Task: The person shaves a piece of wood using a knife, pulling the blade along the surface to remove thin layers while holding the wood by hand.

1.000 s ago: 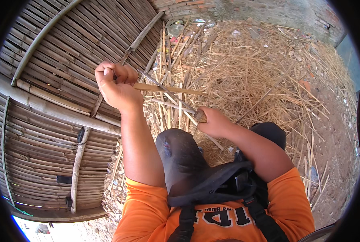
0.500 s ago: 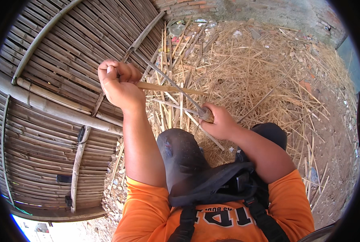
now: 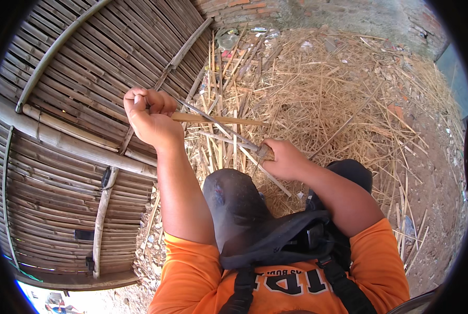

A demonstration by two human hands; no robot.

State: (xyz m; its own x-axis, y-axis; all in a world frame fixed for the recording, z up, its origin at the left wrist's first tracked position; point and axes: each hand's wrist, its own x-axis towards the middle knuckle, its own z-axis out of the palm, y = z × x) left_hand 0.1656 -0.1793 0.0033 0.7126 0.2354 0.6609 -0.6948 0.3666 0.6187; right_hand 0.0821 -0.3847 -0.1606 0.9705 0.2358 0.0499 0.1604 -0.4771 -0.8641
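Observation:
My left hand (image 3: 151,118) is closed in a fist around one end of a flat, pale bamboo strip (image 3: 239,121), which reaches out to the right above the ground. My right hand (image 3: 285,159) grips the wooden handle (image 3: 266,152) of a long, narrow-bladed knife. Its thin grey blade (image 3: 234,134) slants up and left, crossing the strip close to my left fist. Whether the edge touches the strip I cannot tell. The blade's far end lies near my left fingers.
Straw and bamboo shavings (image 3: 323,89) cover the ground ahead. A bamboo slat wall (image 3: 61,68) with poles stands at the left. A brick wall (image 3: 317,15) closes off the back. My bent knee (image 3: 234,191) is just below the knife.
The knife blade has swung down, from pointing past my left hand to lying across the strip. My left hand has shifted slightly left and nearer with the strip. My right hand has barely moved.

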